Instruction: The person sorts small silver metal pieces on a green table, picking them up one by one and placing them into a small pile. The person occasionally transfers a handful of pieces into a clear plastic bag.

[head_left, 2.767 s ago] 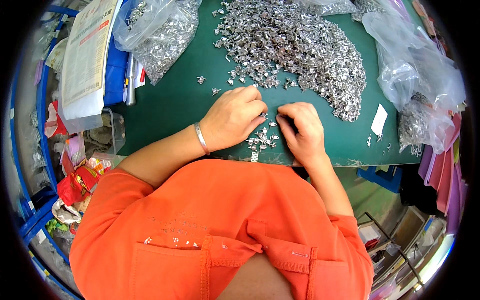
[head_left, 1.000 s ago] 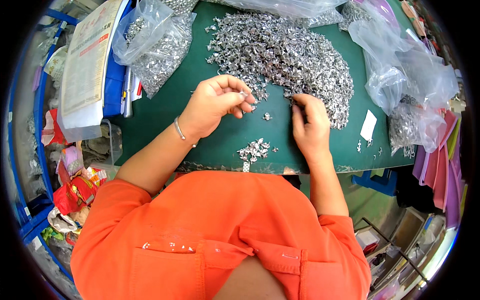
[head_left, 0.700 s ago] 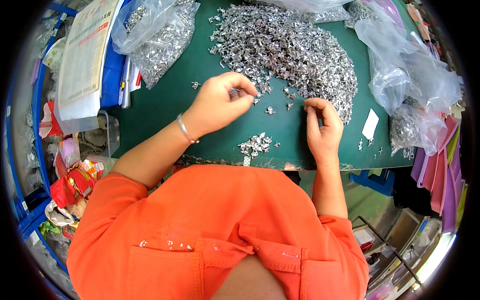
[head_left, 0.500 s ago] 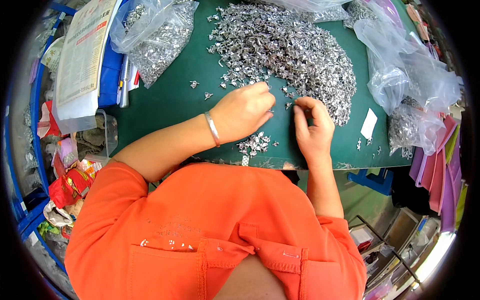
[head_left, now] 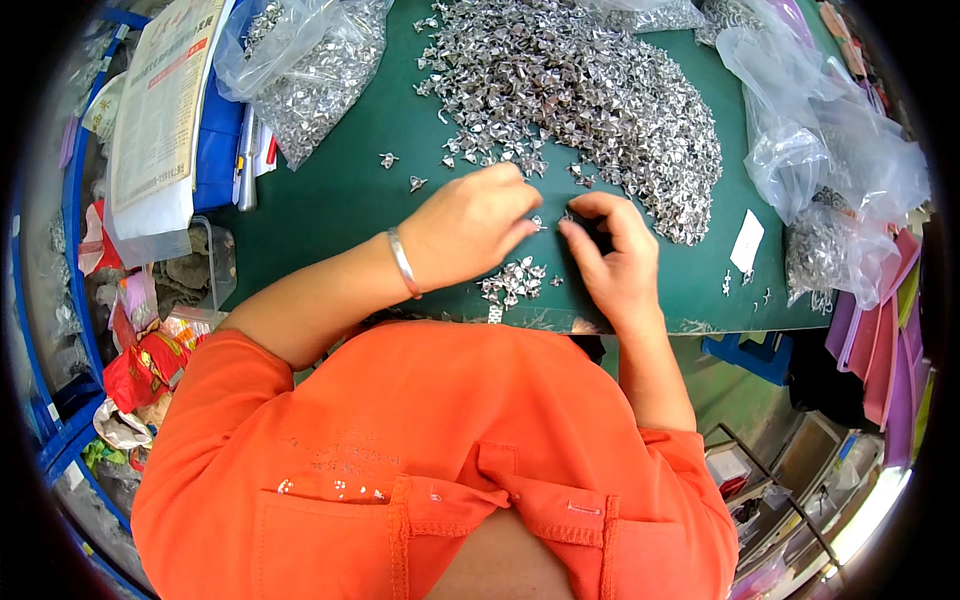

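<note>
A large heap of small silver metal pieces [head_left: 590,90] lies on the green tabletop in front of me. My left hand [head_left: 468,226], with a silver bangle at its wrist, is closed just below the heap's left part. One small metal piece [head_left: 538,223] shows at its fingertips. My right hand [head_left: 618,258] faces it, thumb and forefinger bent together around a small metal piece [head_left: 567,215], which the fingers partly hide. Between my hands and the table's near edge sits a small pile of brighter silver pieces [head_left: 514,282].
A clear bag of metal pieces [head_left: 325,85] stands at the far left, beside a blue holder with printed paper [head_left: 165,105]. Plastic bags [head_left: 835,140] and a white slip [head_left: 746,240] lie at the right. A clear tub [head_left: 218,265] stands at the left edge.
My left hand has moved slightly left and nearer to me. My right thumb and forefinger have shifted left and drawn together on a small piece.
</note>
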`<state>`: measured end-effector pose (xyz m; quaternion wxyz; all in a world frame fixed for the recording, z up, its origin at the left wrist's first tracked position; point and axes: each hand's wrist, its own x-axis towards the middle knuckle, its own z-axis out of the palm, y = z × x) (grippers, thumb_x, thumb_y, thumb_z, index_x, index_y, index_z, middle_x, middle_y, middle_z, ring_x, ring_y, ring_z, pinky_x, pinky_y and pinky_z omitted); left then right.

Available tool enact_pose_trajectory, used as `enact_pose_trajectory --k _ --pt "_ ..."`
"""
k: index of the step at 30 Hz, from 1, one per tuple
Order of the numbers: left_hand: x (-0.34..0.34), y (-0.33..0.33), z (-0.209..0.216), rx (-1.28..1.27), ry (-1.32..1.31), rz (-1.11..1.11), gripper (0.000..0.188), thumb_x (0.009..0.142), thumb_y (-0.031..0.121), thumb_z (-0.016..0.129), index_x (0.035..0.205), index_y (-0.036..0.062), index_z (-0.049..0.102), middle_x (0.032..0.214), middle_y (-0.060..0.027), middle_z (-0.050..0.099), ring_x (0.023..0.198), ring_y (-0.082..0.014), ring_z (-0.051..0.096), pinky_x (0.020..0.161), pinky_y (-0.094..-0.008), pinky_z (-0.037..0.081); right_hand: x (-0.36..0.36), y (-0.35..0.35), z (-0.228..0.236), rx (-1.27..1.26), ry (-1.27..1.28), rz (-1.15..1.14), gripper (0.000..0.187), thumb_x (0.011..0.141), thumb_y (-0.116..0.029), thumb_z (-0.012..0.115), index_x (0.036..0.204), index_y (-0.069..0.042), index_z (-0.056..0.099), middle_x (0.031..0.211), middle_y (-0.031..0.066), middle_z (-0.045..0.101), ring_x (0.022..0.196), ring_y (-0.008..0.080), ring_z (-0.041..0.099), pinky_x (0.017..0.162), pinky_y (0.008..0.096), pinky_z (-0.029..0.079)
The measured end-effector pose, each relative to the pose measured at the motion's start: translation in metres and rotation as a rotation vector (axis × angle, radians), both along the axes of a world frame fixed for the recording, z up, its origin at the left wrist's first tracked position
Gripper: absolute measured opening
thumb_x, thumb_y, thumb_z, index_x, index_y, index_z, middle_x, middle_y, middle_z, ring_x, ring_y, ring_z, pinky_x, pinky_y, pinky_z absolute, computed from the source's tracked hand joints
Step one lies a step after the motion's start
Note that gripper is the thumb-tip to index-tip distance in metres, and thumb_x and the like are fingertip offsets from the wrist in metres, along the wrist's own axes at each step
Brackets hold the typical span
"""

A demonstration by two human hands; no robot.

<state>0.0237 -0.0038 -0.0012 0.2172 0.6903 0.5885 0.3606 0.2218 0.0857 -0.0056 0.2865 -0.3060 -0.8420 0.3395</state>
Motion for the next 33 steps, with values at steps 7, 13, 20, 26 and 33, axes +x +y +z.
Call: enact_pose_trajectory --k 7,13,20,26,33 --pt "0.007 0.002 -0.007 0.015 0.095 -0.065 0.018 0.080 0.003 0.074 0.095 0.0016 0.064 0.088 -0.0138 0.057 0.084 -0.0343 0.061 0.073 -0.0408 0.052 0.001 -0.001 -0.006 -0.018 0.026 0.017 0.022 0.078 0.005 0.074 0.094 -0.004 0.063 0.090 0.0104 0.068 0.081 0.0302 0.065 0.072 0.0378 0.052" --pt "-0.002 0.003 0.006 -0.065 -0.283 0.039 0.009 0.094 0.007 0.063 0.099 0.0014 0.069 0.088 -0.0078 0.067 0.073 -0.0214 0.063 0.068 -0.0332 0.052 0.003 0.000 0.000 -0.118 0.116 -0.043 0.014 0.084 0.008 0.069 0.094 -0.001 0.064 0.091 0.0088 0.067 0.078 0.0170 0.066 0.069 0.0279 0.053" --pt "-0.008 0.001 0.025 -0.811 -1.401 0.178 0.027 0.105 0.021 0.052 0.112 -0.0016 0.065 0.087 -0.0037 0.065 0.062 -0.0048 0.052 0.050 -0.0172 0.040 -0.017 -0.005 0.018 -0.188 0.301 0.151 0.014 0.085 0.005 0.070 0.097 0.000 0.067 0.092 0.0106 0.069 0.085 0.0237 0.068 0.075 0.0336 0.055" --pt "-0.030 -0.009 0.017 -0.554 -1.348 0.330 0.018 0.102 0.014 0.056 0.108 -0.0006 0.064 0.083 -0.0016 0.060 0.060 -0.0042 0.045 0.048 -0.0170 0.035 -0.009 -0.004 0.007 0.001 0.010 0.372 0.017 0.078 0.002 0.073 0.093 -0.004 0.066 0.090 0.0097 0.067 0.084 0.0308 0.064 0.075 0.0384 0.052" --pt "-0.027 -0.020 0.011 -0.279 -0.423 0.312 0.016 0.089 0.009 0.073 0.102 0.0019 0.069 0.088 -0.0026 0.067 0.079 -0.0096 0.062 0.071 -0.0246 0.050 -0.024 0.002 0.014 0.021 0.017 0.337 0.014 0.080 0.002 0.073 0.091 -0.004 0.065 0.090 0.0093 0.067 0.081 0.0298 0.063 0.073 0.0385 0.051"
